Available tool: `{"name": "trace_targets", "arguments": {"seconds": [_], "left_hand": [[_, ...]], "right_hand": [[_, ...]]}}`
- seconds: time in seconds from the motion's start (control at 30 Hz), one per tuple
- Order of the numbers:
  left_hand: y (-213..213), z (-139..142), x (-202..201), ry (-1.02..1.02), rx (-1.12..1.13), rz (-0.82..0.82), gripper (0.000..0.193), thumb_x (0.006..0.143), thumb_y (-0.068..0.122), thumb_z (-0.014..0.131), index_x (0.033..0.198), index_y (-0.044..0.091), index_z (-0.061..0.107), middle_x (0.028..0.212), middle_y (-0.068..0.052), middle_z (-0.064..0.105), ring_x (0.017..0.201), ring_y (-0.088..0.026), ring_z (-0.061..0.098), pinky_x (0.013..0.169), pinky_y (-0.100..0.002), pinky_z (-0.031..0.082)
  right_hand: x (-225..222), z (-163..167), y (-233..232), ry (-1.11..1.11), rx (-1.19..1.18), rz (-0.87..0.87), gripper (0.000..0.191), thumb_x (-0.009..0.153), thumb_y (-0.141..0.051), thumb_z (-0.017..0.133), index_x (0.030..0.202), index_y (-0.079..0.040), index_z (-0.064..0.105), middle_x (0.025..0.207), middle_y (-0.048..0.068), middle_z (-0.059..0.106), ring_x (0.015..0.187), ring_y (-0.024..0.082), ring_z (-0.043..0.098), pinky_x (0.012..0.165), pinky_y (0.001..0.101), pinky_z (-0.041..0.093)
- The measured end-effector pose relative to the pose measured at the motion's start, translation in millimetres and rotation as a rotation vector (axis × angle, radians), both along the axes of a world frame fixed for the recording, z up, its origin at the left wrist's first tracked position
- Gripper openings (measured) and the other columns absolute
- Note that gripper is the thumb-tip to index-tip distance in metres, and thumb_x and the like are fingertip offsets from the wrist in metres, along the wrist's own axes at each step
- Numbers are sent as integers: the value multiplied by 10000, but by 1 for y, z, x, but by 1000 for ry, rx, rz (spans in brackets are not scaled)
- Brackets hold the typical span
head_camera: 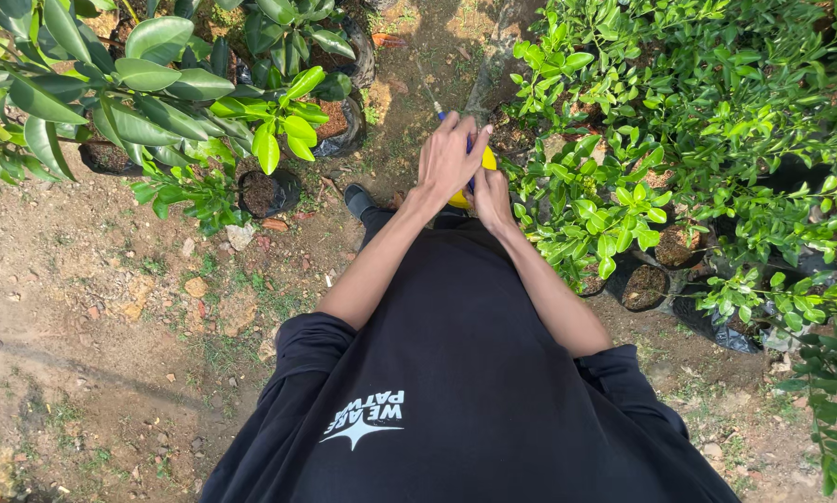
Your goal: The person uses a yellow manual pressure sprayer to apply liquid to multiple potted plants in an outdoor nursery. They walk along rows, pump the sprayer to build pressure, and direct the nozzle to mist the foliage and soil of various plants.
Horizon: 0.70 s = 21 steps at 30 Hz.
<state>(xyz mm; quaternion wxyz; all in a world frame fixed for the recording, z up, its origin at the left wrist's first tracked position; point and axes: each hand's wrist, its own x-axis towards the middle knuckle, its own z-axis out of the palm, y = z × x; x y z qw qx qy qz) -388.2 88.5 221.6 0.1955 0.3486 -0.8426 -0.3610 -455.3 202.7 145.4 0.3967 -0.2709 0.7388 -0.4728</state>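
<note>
Hands are pressed together around a yellow sprayer (485,160) held above the dirt path (111,317). It is covered from above by the left hand (448,156), fingers spread, and gripped from beneath by the right hand (491,197). Potted plants (185,102) stand left of the sprayer, bushes (698,140) right, a shoe (358,198) just below-left.

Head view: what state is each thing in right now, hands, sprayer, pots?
Left hand: fingers spread, pressed on top of the sprayer.
Right hand: wrapped around the sprayer from below.
Yellow sprayer: held in both hands, mostly hidden, thin wand pointing away.
Black pots: upright, filled with soil.
Shoe: planted on bare dirt.
</note>
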Motion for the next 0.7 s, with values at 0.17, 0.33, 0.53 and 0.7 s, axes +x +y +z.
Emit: {"name": "trace_targets", "arguments": {"seconds": [0.17, 0.33, 0.53, 0.7], "left_hand": [[-5, 48, -5, -16, -117, -20, 584, 988, 431, 631, 554, 39, 627, 563, -133, 580, 469, -343, 590, 475, -472, 467], [-27, 111, -18, 18, -200, -88, 691, 1000, 450, 629, 441, 48, 566, 370, -129, 451, 327, -341, 504, 382, -457, 408], [-20, 134, -15, 46, -253, -13, 613, 1028, 403, 591, 518, 66, 634, 423, -159, 497, 368, -354, 523, 390, -446, 426], [8, 123, -25, 98, -188, 48, 596, 1019, 389, 566, 529, 59, 645, 436, -150, 535, 359, -330, 549, 415, -459, 436]], "right_hand": [[5, -2, -3, 257, 91, -90, 659, 1060, -373, 459, 589, 46, 650, 486, 134, 599, 448, 220, 635, 576, 394, 519], [0, 5, -7, 88, 165, -179, 773, 1066, -497, 424, 506, 1, 615, 443, 92, 564, 412, 190, 590, 525, 360, 506], [4, 3, -4, -82, 82, -153, 673, 1042, -511, 503, 598, -18, 610, 488, 25, 551, 435, 113, 533, 468, 311, 425], [0, -20, 9, 37, -31, -23, 415, 1033, -333, 568, 1012, 77, 630, 938, 196, 629, 862, 245, 576, 765, 376, 464]]}}
